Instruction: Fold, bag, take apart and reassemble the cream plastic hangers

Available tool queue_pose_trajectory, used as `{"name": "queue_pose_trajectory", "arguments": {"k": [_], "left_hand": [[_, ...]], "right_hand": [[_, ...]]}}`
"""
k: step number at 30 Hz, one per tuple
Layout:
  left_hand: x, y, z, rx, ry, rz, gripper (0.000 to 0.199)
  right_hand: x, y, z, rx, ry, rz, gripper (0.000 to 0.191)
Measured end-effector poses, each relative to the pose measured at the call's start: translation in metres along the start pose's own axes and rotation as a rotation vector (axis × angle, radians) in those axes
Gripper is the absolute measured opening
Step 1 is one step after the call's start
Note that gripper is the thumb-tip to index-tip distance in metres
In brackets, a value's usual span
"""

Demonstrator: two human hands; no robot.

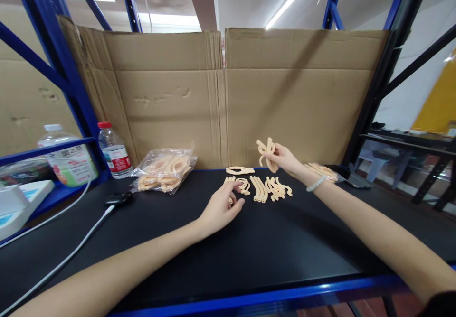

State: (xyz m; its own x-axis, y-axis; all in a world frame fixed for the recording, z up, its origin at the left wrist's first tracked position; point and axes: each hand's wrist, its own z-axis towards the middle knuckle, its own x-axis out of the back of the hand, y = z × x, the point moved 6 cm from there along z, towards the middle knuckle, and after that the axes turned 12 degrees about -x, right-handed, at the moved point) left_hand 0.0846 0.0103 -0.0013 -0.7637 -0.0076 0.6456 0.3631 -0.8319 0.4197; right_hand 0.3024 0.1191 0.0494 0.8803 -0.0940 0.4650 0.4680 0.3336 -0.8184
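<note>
I'm facing a black tabletop [213,265] that is running from a blue metal front edge [270,292] at the bottom of the frame back to an upright brown cardboard wall [292,103], which is closing off the rear. The dark surface is opening out between my forearms at lower centre. At centre left, a clear plastic bag of cream pieces [166,169] is lying near a red-capped bottle [119,158], and a second clear bag [322,172] is lying beyond my right wrist. My right hand [283,159] is reaching in from the lower right, raised above the tabletop, thumb and fingers pinching a crossed bundle of cream, curved flat pieces [269,155] right of centre. My left hand [223,205] is angling up from the lower left, thumb and forefinger spreading apart beside the cream curved strips and hooks [260,189] lined up at centre; I cannot tell whether my fingertips are touching any. Behind them, an elongated cream piece with an oval opening [240,170] is lying near the cardboard.
</note>
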Motion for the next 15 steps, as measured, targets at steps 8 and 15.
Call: {"name": "queue_pose_trajectory", "arguments": {"k": [8, 15], "left_hand": [[-0.018, 0.02, -0.007, 0.161, 0.014, -0.208, 0.046], [-0.018, 0.021, -0.008, 0.095, 0.024, -0.188, 0.02]], "right_hand": [[-0.079, -0.032, -0.116, -0.11, -0.423, 0.513, 0.029], [-0.083, -0.033, -0.131, -0.187, -0.461, 0.601, 0.036]]}}
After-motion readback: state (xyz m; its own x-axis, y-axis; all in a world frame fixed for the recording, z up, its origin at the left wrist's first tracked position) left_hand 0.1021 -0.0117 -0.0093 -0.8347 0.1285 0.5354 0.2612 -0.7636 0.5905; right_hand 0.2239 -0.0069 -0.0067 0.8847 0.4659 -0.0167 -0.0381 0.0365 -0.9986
